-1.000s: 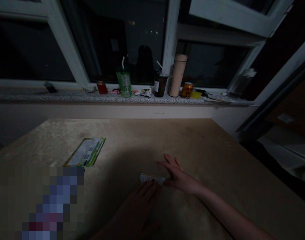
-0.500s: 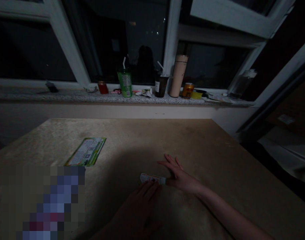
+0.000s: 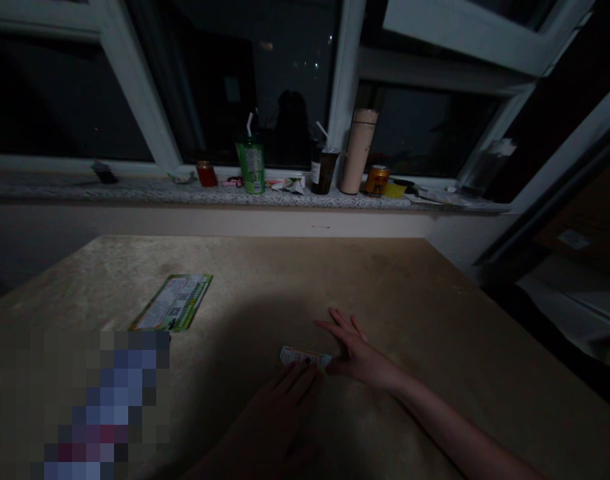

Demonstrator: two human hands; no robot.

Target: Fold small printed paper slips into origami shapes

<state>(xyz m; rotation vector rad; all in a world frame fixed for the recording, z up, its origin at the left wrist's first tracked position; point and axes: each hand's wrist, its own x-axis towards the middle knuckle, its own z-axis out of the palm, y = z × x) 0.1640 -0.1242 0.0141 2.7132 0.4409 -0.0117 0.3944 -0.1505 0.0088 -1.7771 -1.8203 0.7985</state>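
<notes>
A small printed card or packet (image 3: 291, 353), colourful on its upper face, lies flat on the table. My left hand (image 3: 282, 403) rests on its near side, fingers stretched out and covering part of it. To the right, my right hand (image 3: 359, 353) has its fingers spread, with the thumb close to or touching the right end of the small piece. Shadow hides the thumb of my left hand. Further off at the left lies a larger green and white printed card (image 3: 175, 303).
A brown table (image 3: 375, 267) reaches toward the wall below the window. On the stone sill (image 3: 219, 198) stand a green cup (image 3: 251, 163), a dark drink cup (image 3: 323, 170), a pink flask (image 3: 357, 150), an orange can (image 3: 377, 180) and a red jar (image 3: 207, 174). The lower left is pixelated.
My right thumb has shifted slightly left along the right end of the small printed piece. My left hand and the larger card stay in place.
</notes>
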